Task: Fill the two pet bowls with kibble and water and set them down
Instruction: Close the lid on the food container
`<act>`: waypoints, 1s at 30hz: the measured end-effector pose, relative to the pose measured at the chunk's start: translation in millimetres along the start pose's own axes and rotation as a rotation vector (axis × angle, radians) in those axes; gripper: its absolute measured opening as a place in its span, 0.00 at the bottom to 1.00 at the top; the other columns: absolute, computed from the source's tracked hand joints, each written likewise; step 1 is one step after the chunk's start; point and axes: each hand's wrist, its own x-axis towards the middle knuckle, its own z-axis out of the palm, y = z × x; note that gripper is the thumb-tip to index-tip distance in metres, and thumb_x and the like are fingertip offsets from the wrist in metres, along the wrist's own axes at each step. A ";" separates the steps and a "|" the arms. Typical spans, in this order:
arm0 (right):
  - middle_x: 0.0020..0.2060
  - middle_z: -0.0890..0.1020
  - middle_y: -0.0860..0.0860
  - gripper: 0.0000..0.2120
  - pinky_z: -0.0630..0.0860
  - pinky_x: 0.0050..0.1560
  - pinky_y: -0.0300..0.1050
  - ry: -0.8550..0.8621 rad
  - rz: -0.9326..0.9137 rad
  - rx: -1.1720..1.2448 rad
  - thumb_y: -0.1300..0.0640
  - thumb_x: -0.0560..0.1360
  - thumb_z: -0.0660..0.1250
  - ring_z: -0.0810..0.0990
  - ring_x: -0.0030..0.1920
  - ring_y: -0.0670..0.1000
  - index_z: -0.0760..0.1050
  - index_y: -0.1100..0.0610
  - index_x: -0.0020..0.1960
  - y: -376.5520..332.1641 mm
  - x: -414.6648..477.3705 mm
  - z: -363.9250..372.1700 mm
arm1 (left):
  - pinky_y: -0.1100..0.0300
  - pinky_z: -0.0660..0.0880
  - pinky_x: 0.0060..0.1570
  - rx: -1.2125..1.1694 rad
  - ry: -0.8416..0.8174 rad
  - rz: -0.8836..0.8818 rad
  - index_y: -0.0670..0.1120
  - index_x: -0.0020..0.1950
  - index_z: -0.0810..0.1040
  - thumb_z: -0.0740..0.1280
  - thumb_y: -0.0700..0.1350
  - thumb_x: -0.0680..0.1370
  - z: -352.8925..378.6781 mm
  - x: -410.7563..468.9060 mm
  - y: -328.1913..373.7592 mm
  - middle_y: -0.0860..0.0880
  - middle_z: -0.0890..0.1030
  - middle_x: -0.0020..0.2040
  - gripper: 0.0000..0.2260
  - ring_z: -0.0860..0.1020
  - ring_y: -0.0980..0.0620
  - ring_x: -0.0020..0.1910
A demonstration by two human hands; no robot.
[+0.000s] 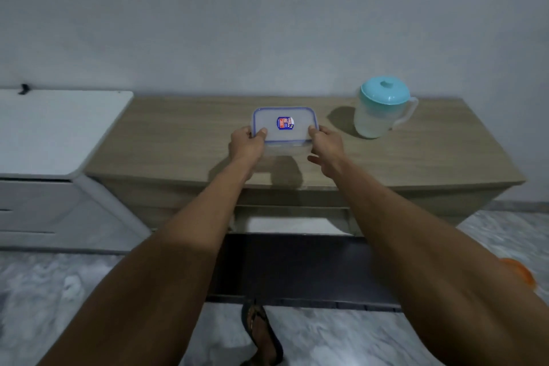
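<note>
1. A person reaches both bare arms across a wooden tabletop [184, 140] toward a clear plastic food container [284, 128] with a blue-rimmed snap lid and a small red-and-blue sticker at its centre.
2. The container sits at the middle of the tabletop, roughly at 12 o'clock from the person, its contents not discernible through the frosted lid.
3. The left hand [248, 144] grasps the container's left end, thumb pressed on top of the lid near its corner, fingers wrapped around the side.
4. The right hand [325, 144] touches the container's right end, fingertips at the lid's edge; the lower fingers are spread loosely below it, so it is hard to say whether this is a firm grip.
5. A translucent water pitcher [375, 113] with a turquoise lid and a side handle stands upright at about 2 o'clock, well apart from the container, near the back wall.
6. A white cabinet [53, 128] adjoins the tabletop at 9 o'clock.
7. Below the tabletop's front edge a drawer [291, 221] stands partly open.
8. An orange object [518, 273], blurred and partly hidden by the right forearm, shows at 4 o'clock on the marbled floor [59, 291].
9. A sandalled foot [263, 333] rests on the floor at 6 o'clock.
</note>
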 end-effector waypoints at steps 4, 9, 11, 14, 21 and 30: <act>0.57 0.81 0.54 0.13 0.78 0.51 0.52 -0.022 0.010 0.022 0.51 0.80 0.62 0.80 0.56 0.57 0.78 0.51 0.62 14.2 -45.6 -8.0 | 0.55 0.76 0.57 0.020 0.022 0.006 0.43 0.61 0.80 0.67 0.48 0.80 -21.3 -48.0 -9.4 0.48 0.83 0.53 0.13 0.79 0.50 0.51; 0.50 0.84 0.54 0.10 0.78 0.43 0.48 -0.006 0.000 0.022 0.52 0.79 0.63 0.81 0.47 0.57 0.80 0.52 0.57 43.7 -81.8 -14.8 | 0.54 0.76 0.59 0.005 -0.003 -0.008 0.43 0.61 0.80 0.66 0.47 0.80 -35.4 -84.4 -30.8 0.50 0.81 0.51 0.13 0.79 0.50 0.52; 0.46 0.83 0.53 0.09 0.75 0.37 0.45 0.008 0.002 0.024 0.53 0.79 0.63 0.79 0.39 0.53 0.81 0.51 0.53 55.5 -93.7 -14.9 | 0.54 0.76 0.59 -0.001 -0.002 -0.005 0.43 0.60 0.81 0.66 0.46 0.80 -38.3 -92.7 -41.6 0.50 0.81 0.50 0.12 0.79 0.50 0.51; 0.42 0.80 0.51 0.10 0.73 0.33 0.43 0.039 0.033 0.022 0.53 0.78 0.64 0.74 0.35 0.51 0.82 0.53 0.54 76.4 -104.9 -11.4 | 0.53 0.77 0.59 -0.010 -0.032 -0.039 0.43 0.59 0.81 0.66 0.46 0.80 -44.4 -100.7 -64.5 0.52 0.81 0.47 0.11 0.80 0.51 0.50; 0.49 0.84 0.51 0.12 0.81 0.48 0.53 0.097 0.110 0.086 0.54 0.76 0.66 0.83 0.51 0.58 0.81 0.49 0.58 148.8 -110.1 17.0 | 0.50 0.79 0.58 -0.035 -0.091 -0.083 0.46 0.65 0.78 0.65 0.46 0.81 -55.0 -102.1 -142.9 0.51 0.81 0.53 0.14 0.81 0.50 0.55; 0.39 0.81 0.47 0.07 0.82 0.46 0.53 0.127 0.032 0.048 0.54 0.76 0.65 0.79 0.43 0.52 0.81 0.47 0.49 242.9 -40.6 60.2 | 0.49 0.80 0.56 -0.076 -0.095 -0.056 0.46 0.64 0.78 0.65 0.46 0.81 -27.0 -34.7 -249.5 0.51 0.81 0.50 0.12 0.81 0.50 0.52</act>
